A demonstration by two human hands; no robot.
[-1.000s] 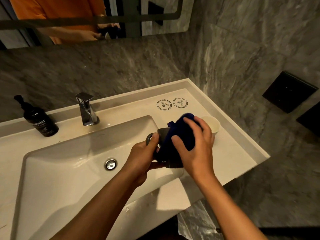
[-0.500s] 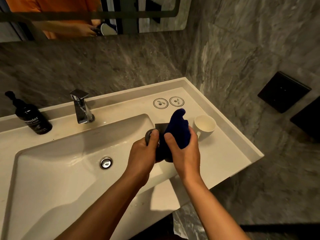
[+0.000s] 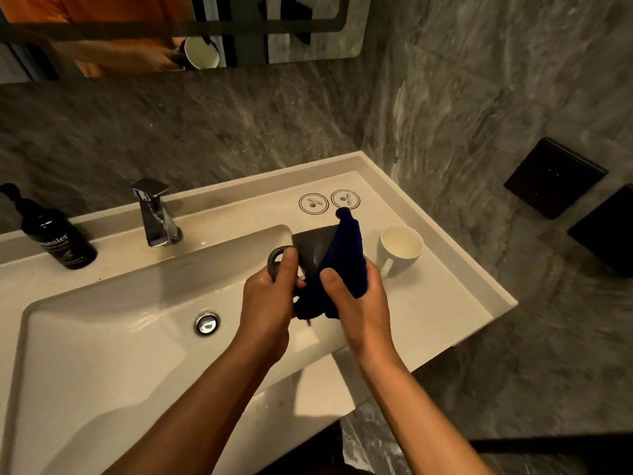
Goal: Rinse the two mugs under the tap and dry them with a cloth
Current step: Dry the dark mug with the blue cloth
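Note:
My left hand grips the handle of a dark grey mug, held tilted over the right end of the basin. My right hand presses a dark blue cloth against the mug's right side, and the cloth covers much of the mug. A white mug stands upright on the counter just right of the cloth, handle toward me. The chrome tap at the back of the basin shows no running water.
A black pump bottle stands at the back left of the white sink. Two round printed marks lie behind the mugs. A stone wall is close on the right, with black wall plates. The mirror shows my hands.
The cloth has slid from on top of the grey mug down onto its right side, exposing the mug's grey wall. The white mug, hidden behind my right hand before, is now in full view.

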